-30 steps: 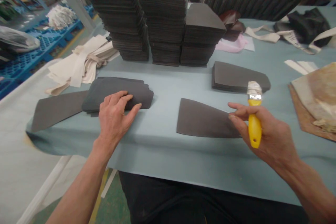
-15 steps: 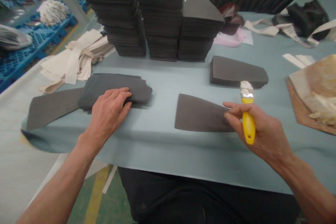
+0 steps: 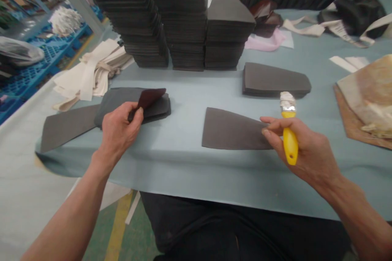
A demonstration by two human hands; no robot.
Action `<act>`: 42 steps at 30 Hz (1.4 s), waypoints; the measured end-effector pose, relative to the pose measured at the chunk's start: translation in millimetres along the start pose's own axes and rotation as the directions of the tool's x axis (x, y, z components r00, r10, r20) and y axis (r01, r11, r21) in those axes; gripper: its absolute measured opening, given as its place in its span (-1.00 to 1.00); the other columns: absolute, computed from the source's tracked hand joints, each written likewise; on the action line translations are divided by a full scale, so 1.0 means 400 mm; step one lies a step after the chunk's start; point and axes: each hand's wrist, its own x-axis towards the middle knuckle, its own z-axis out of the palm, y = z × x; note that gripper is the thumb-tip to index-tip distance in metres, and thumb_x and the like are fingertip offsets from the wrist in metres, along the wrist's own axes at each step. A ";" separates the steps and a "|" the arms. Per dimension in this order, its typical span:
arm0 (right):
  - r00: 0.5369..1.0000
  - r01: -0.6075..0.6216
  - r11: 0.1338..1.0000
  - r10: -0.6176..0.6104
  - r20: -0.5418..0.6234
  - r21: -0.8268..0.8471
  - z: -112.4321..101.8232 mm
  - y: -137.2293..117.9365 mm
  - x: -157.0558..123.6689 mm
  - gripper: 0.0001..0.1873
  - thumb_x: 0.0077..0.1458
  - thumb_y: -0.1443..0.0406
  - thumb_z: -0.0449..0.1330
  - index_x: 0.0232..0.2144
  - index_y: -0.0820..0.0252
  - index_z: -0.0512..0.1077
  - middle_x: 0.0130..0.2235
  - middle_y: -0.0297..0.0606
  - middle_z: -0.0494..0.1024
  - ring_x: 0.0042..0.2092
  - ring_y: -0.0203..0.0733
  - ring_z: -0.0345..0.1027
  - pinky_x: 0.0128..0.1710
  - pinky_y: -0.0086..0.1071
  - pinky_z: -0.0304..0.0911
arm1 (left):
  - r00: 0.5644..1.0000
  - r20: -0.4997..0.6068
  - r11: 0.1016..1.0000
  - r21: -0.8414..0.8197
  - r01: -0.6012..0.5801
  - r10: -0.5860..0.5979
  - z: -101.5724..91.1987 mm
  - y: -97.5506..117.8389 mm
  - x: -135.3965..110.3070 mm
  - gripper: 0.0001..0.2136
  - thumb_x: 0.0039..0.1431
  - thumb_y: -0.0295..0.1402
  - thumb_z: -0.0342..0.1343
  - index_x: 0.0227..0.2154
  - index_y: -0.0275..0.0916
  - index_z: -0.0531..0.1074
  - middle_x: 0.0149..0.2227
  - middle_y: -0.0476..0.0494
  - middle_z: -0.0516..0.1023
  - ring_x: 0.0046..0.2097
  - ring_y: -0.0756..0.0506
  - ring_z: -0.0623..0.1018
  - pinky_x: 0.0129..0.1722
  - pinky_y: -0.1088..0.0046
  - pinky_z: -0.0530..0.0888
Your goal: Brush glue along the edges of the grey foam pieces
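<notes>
My left hand [image 3: 122,124] pinches the top dark sheet [image 3: 150,97] of a pile and bends its edge up, so a dark reddish underside shows. Below it lies the pile of dark sheets [image 3: 157,113], overlapping a single grey piece [image 3: 72,124] on its left. A paintbrush [image 3: 290,140] with a yellow handle is held in my right hand [image 3: 309,151], its whitish bristles pointing away from me. The thumb and forefinger of that hand touch the narrow end of a flat dark grey piece [image 3: 232,128] on the table.
Tall stacks of dark sheets [image 3: 186,28] rise at the back. A low stack of cut pieces [image 3: 275,79] lies beyond the brush. Cream fabric strips [image 3: 90,73] are at left, a stained board [image 3: 367,102] at right. The table's front edge [image 3: 214,197] is close to my body.
My left hand has closed from lying flat on the pile to pinching the top sheet, lifting its edge. My right hand has stayed nearly still with the brush.
</notes>
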 end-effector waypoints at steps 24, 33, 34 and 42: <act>0.985 -0.173 0.940 0.169 0.040 0.293 0.035 -0.117 0.005 -0.87 0.32 0.16 0.23 -0.24 0.04 0.38 -0.18 -0.23 0.77 -0.05 -0.09 0.73 -0.17 -0.30 0.57 | 0.973 -0.227 0.889 -0.440 -0.130 0.030 0.165 0.355 -0.203 -0.93 0.29 -0.47 0.19 -0.24 -0.17 0.46 -0.10 -0.14 0.69 -0.05 -0.12 0.70 0.01 0.27 0.61; 0.934 -0.356 0.880 0.340 0.107 0.315 0.088 -0.167 0.018 -0.71 0.30 0.01 0.20 -0.30 0.07 0.39 -0.29 -0.22 0.71 -0.30 -0.17 0.63 -0.35 -0.37 0.39 | 0.957 -0.260 0.856 -0.516 -0.026 -0.127 0.180 0.375 -0.228 -0.93 0.32 -0.47 0.20 -0.22 -0.16 0.45 -0.12 -0.11 0.68 -0.06 -0.09 0.69 -0.01 0.32 0.61; 0.927 -0.374 0.872 0.354 0.120 0.317 0.088 -0.175 0.022 -0.69 0.30 -0.01 0.19 -0.31 0.07 0.38 -0.33 -0.25 0.68 -0.35 -0.20 0.59 -0.37 -0.38 0.37 | 0.957 -0.262 0.856 -0.517 -0.029 -0.126 0.182 0.375 -0.229 -0.92 0.32 -0.47 0.20 -0.23 -0.16 0.44 -0.12 -0.11 0.68 -0.06 -0.09 0.69 -0.01 0.31 0.61; 0.895 -0.442 0.833 0.434 0.103 0.332 0.131 -0.219 0.063 -0.65 0.16 0.00 0.32 -0.29 0.04 0.31 -0.44 -0.43 0.49 -0.47 -0.26 0.41 -0.39 -0.36 0.33 | 0.966 -0.247 0.869 -0.492 -0.057 -0.076 0.191 0.369 -0.239 -0.92 0.32 -0.46 0.18 -0.22 -0.14 0.42 -0.11 -0.13 0.68 -0.05 -0.13 0.69 0.00 0.21 0.61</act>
